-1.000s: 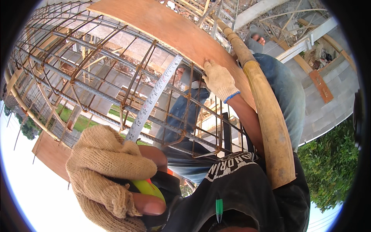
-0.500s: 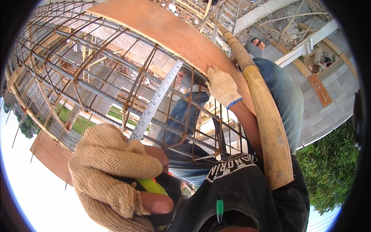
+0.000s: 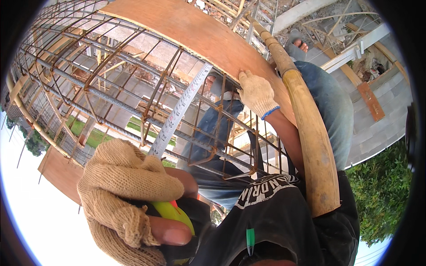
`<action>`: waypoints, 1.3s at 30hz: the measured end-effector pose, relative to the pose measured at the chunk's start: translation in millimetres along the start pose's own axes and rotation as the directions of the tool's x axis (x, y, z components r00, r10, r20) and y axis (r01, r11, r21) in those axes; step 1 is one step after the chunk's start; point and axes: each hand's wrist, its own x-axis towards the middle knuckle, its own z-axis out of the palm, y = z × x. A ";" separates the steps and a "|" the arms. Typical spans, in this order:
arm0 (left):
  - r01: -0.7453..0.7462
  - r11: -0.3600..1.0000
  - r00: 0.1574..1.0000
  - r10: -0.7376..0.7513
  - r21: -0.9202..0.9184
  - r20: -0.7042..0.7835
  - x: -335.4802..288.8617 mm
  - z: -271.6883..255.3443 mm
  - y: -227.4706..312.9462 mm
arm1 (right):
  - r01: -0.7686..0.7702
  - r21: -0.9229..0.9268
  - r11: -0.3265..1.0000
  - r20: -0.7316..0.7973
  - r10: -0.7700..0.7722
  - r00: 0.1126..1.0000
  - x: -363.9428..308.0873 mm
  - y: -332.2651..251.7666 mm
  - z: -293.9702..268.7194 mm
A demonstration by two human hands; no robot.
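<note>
My left hand (image 3: 128, 190), in a beige knit glove with the thumb bare, is closed around a yellow-green tape measure (image 3: 173, 213) at lower left. The pale blade (image 3: 175, 117) runs out of it, up and right across a cage of rusty steel rebar (image 3: 128, 104). Its far end lies at the near edge of a long reddish plywood board (image 3: 191, 33). My right hand (image 3: 257, 93), gloved in beige with a blue cuff, lies on that board near the blade's end. Its fingers are laid over the board near the edge, partly hidden by foreshortening.
A thick bamboo pole (image 3: 306, 128) slants past my right forearm. My jeans-clad legs (image 3: 326, 102) straddle the board and cage. Rubble (image 3: 310, 26) and timber lie below, beside grey paving (image 3: 364, 128). Another plywood piece (image 3: 60, 173) stands at far left, and green foliage (image 3: 381, 190) at right.
The view has shifted slightly. Both hands keep nearly the same places, and the tape blade stays drawn out to the board's edge.
</note>
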 end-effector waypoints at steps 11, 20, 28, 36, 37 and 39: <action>-0.323 0.909 0.920 0.236 -0.262 -0.313 -94.0 3.1 -32.6 | -0.045 -0.006 0.999 0.090 0.045 0.995 1.1 -1.9 -6.8; -0.147 0.971 0.984 0.163 -0.189 0.070 -36.0 21.1 -8.5 | -0.011 -0.037 0.999 0.086 0.014 0.996 4.0 -6.3 -4.5; -0.279 0.947 0.954 0.254 -0.160 -0.161 -55.4 31.6 -16.8 | 0.000 0.011 1.000 0.014 0.000 1.000 3.0 -3.8 -2.1; -0.171 0.978 0.915 0.112 -0.120 -0.388 -66.9 50.2 -3.3 | -0.004 0.007 1.000 0.086 0.003 0.996 5.3 -4.3 -3.0; -0.218 0.965 0.901 0.142 -0.144 -0.410 -65.2 53.7 -8.5 | -0.003 0.006 1.000 0.084 0.003 0.996 5.8 -4.4 -2.6; -0.230 0.959 0.893 0.141 -0.163 -0.428 -62.4 55.5 -9.8 | -0.005 0.011 1.000 0.068 0.004 0.998 5.8 -4.5 -0.3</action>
